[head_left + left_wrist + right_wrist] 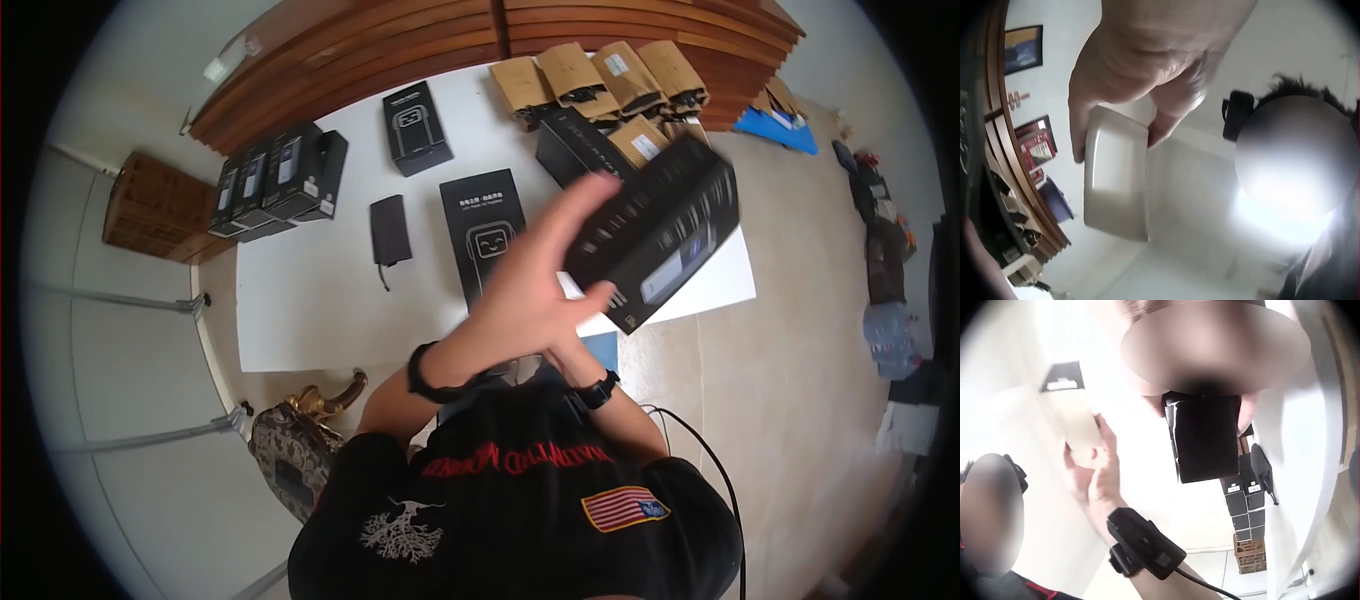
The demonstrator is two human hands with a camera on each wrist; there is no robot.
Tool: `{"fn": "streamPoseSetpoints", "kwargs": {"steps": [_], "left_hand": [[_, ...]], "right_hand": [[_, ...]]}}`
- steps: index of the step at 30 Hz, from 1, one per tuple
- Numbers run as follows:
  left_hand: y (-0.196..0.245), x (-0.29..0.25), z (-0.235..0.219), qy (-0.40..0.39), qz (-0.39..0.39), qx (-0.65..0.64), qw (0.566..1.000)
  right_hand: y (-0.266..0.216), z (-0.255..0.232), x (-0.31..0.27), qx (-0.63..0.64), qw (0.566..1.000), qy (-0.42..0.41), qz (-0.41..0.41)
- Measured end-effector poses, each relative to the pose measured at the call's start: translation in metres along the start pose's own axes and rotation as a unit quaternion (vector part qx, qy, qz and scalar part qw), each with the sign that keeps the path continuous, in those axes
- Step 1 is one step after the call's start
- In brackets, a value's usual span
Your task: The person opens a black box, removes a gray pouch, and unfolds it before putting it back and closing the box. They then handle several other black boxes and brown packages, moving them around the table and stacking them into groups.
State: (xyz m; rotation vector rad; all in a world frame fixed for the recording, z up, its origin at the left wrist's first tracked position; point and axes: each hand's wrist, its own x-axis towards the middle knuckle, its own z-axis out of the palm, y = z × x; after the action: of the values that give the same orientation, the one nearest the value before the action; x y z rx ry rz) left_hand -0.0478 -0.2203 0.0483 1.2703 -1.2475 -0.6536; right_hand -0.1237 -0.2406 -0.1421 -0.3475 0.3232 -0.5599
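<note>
Head view: brown packets point(572, 72) partly behind black box point(665, 235).

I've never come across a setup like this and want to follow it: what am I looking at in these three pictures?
There is no robot here, just a person with bare hands and three cameras. One, worn on the head, looks down over the shirt and arms; the other two, one on each wrist, look at the hands.

On the white table are grouped black boxes at the left, a dark pouch, a further black box behind it, and brown paper packets at the far right.

The left hand reaches across and grips a printed box, blurred in the head view; the left wrist view shows a pale side. The right hand grips a plain-looking dark box, clearest from the right wrist.
</note>
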Motion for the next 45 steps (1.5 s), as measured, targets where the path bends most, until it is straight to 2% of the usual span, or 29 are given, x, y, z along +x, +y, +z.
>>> {"fn": "streamPoseSetpoints", "kwargs": {"steps": [1,2,3,4,6,7,8,13,16,20,22,24,26,30,33,38,40,41,42,45], "left_hand": [[0.015,-0.008,-0.018,0.085,-0.033,-0.125,0.988],[0.008,-0.015,-0.045,0.126,0.017,-0.076,0.989],[0.02,-0.021,-0.06,0.191,0.003,-0.207,0.959],[0.02,-0.027,-0.074,0.27,0.004,-0.217,0.938],[0.015,-0.042,-0.1,0.329,0.038,-0.263,0.906],[0.012,-0.05,-0.111,0.358,0.025,-0.27,0.894],[0.01,-0.056,-0.12,0.383,0.01,-0.282,0.88],[0.005,-0.073,-0.135,0.426,0.068,-0.344,0.834],[-0.003,-0.073,-0.135,0.45,0.089,-0.362,0.811],[-0.011,-0.07,-0.135,0.453,0.078,-0.365,0.81],[-0.015,-0.066,-0.129,0.37,0.083,-0.336,0.862],[-0.017,-0.065,-0.12,0.351,0.071,-0.343,0.869],[-0.014,-0.062,-0.112,0.332,0.07,-0.246,0.908],[-0.021,-0.056,-0.108,0.351,0.077,-0.214,0.908],[-0.028,-0.052,-0.116,0.344,0.069,-0.174,0.92],[-0.028,-0.055,-0.129,0.313,0.041,-0.224,0.922],[-0.027,-0.052,-0.13,0.286,0.004,-0.356,0.89],[-0.03,-0.052,-0.129,0.282,0.004,-0.369,0.886],[-0.031,-0.051,-0.126,0.275,0.001,-0.372,0.887],[-0.031,-0.048,-0.118,0.283,0.005,-0.351,0.893]], "right_hand": [[-0.007,0.001,-0.005,-0.194,0.978,0.04,0.056],[-0.023,0.034,-0.011,-0.259,0.965,-0.003,0.033],[-0.026,0.042,-0.012,-0.274,0.961,-0.028,0.001],[-0.026,0.045,-0.015,-0.287,0.956,-0.057,-0.03],[-0.023,0.049,-0.018,-0.253,0.965,-0.06,-0.045],[-0.022,0.059,-0.02,-0.235,0.968,-0.069,-0.054],[-0.019,0.057,-0.02,-0.23,0.969,-0.069,-0.062],[-0.01,0.077,-0.03,-0.267,0.948,-0.041,-0.166],[-0.013,0.069,-0.03,-0.257,0.948,-0.064,-0.177],[-0.018,0.077,-0.038,-0.303,0.931,-0.076,-0.191],[-0.015,0.081,-0.039,-0.359,0.901,-0.068,-0.235],[-0.014,0.069,-0.034,-0.371,0.895,-0.064,-0.24],[-0.016,0.066,-0.03,-0.416,0.872,-0.065,-0.249],[-0.022,0.066,-0.032,-0.396,0.885,-0.094,-0.226],[-0.027,0.065,-0.031,-0.383,0.899,-0.117,-0.174],[-0.043,0.054,-0.024,-0.394,0.894,-0.145,-0.153],[-0.054,0.042,-0.014,-0.476,0.831,-0.199,-0.206],[-0.053,0.042,-0.013,-0.477,0.827,-0.196,-0.223],[-0.051,0.043,-0.013,-0.477,0.827,-0.19,-0.228],[-0.045,0.046,-0.011,-0.416,0.87,-0.17,-0.201]]}}
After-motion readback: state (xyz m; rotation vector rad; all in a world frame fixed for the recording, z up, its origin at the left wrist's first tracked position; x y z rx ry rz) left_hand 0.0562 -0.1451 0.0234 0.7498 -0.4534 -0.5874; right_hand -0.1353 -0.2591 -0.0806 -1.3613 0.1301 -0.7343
